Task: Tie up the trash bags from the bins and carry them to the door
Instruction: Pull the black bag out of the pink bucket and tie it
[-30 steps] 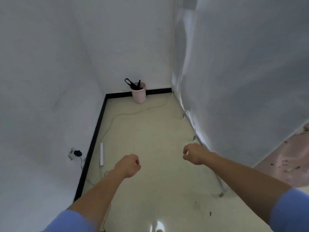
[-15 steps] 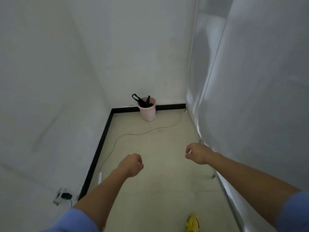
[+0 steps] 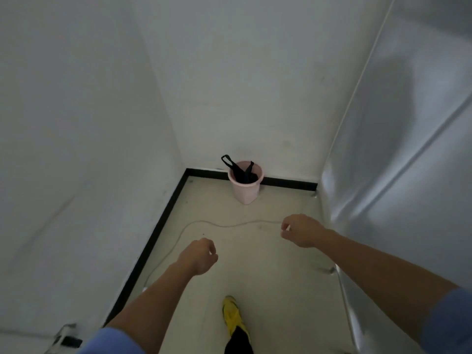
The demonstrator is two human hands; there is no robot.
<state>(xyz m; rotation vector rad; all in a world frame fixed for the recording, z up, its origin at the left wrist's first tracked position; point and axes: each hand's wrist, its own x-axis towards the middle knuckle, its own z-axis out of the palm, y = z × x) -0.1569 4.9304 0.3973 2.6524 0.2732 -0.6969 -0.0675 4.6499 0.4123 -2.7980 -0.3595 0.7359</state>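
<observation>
Closer now than half a second ago, the pink bin (image 3: 245, 182) fills more of the view, and a yellow shoe (image 3: 233, 315) has stepped further forward on the floor (image 3: 268, 264), so the person is walking toward the bin rather than working at it. Its black trash bag (image 3: 241, 172) sits inside, handles sticking up above the rim, untied; judging from this, the tying has not begun. Both hands are held out short of the bin, well apart from it: the left hand (image 3: 200, 255) and right hand (image 3: 301, 229) are each loosely curled and hold nothing. A thin cable (image 3: 217, 224) lies across the pale floor between hands and bin. The bin stands against the white back wall (image 3: 242, 85), beside the black skirting (image 3: 158, 233).
</observation>
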